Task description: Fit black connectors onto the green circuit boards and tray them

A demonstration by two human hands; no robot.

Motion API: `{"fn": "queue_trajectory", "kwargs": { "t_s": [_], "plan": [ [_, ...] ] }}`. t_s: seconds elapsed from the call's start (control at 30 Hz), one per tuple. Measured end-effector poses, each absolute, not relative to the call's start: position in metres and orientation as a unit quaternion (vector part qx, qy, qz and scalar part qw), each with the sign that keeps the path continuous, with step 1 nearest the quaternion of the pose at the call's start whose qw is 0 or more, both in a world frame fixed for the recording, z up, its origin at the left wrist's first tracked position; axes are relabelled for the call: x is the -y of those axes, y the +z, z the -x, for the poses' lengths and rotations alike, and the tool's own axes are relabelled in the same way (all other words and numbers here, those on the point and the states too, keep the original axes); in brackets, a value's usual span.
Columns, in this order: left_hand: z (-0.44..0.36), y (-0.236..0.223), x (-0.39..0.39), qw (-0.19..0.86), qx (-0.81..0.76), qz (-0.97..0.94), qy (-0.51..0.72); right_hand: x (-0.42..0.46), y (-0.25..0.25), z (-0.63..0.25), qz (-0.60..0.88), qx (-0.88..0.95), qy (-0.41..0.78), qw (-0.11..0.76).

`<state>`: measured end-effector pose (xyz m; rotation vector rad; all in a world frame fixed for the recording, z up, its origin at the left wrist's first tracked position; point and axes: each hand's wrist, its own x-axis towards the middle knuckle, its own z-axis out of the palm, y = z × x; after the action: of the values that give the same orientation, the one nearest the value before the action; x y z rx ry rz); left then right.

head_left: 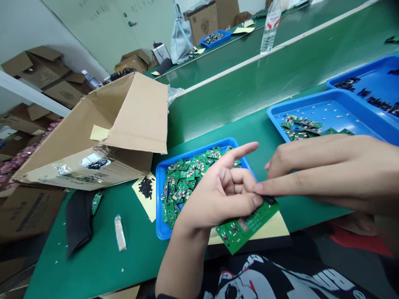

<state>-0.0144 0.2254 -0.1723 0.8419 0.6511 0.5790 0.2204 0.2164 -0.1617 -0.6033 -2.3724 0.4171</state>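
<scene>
My left hand grips a green circuit board near its upper edge, with the thumb over its face and the index finger stretched out. The board is tilted in front of my chest. From the right comes my right hand, its index finger laid against the tip of my left thumb, other fingers bent. Beneath that finger a small black part shows at the board's edge; my right thumb is hidden. Behind my left hand, a blue tray holds many small green circuit boards.
A second blue tray with boards stands at right, beside another blue tray of black parts. Left are an open cardboard box, small black pieces on yellow paper, a black sleeve and a silvery strip. A water bottle stands behind.
</scene>
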Motion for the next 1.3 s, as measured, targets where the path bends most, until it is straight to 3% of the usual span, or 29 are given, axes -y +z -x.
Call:
{"fn": "queue_trajectory", "kwargs": {
  "t_s": [0.17,0.47,0.57,0.67,0.83,1.3],
  "plan": [
    [0.015,-0.177,-0.238,0.862,-0.27,-0.382,0.196,-0.227,-0.162,-0.218,0.132,0.908,0.223,0.328],
    [0.017,-0.19,-0.242,0.855,-0.264,-0.353,0.272,-0.228,-0.174,-0.22,0.258,0.884,0.147,0.363],
    [0.013,-0.194,-0.228,0.784,-0.294,-0.391,0.382,-0.224,-0.178,-0.215,0.308,0.862,0.099,0.39],
    [0.004,-0.2,-0.207,0.607,-0.341,-0.482,0.533,-0.218,-0.182,-0.208,0.356,0.841,0.046,0.404],
    [-0.011,-0.208,-0.19,0.398,-0.371,-0.618,0.568,-0.208,-0.184,-0.197,0.358,0.844,0.003,0.399],
    [-0.013,-0.194,-0.195,0.42,-0.407,-0.561,0.585,-0.187,-0.166,-0.19,0.385,0.851,-0.067,0.351]
  ]
}}
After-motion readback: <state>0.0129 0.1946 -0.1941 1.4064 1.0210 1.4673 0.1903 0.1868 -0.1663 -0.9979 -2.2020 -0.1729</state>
